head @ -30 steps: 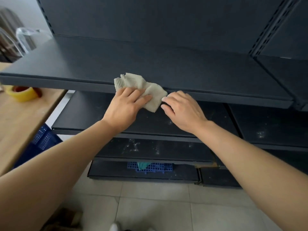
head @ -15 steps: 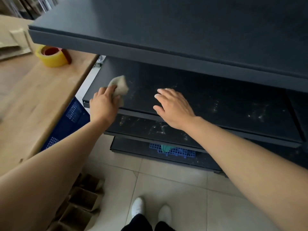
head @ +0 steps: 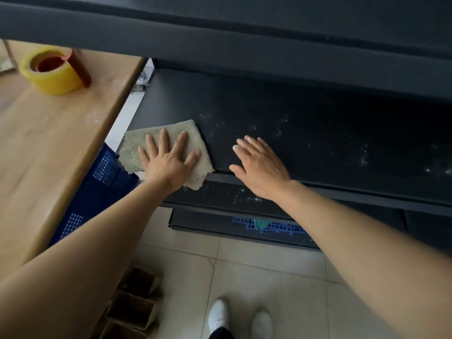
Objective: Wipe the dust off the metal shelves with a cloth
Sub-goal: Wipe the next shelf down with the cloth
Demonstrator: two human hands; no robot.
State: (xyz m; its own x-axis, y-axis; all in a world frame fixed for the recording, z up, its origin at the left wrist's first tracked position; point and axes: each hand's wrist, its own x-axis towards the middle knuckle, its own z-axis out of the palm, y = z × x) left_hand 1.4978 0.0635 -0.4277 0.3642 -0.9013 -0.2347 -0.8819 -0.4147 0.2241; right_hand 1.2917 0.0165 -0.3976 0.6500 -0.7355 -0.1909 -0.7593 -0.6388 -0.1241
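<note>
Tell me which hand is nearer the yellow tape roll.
Left. The left hand lies flat on the cloth beside the table; the right hand is farther right from the tape roll.

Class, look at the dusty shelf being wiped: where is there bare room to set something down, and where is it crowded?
Free: the dusty shelf right of the right hand, and the wooden table in front of the tape roll. Crowded: the shelf's left front corner, where the left hand presses the cloth flat.
</note>
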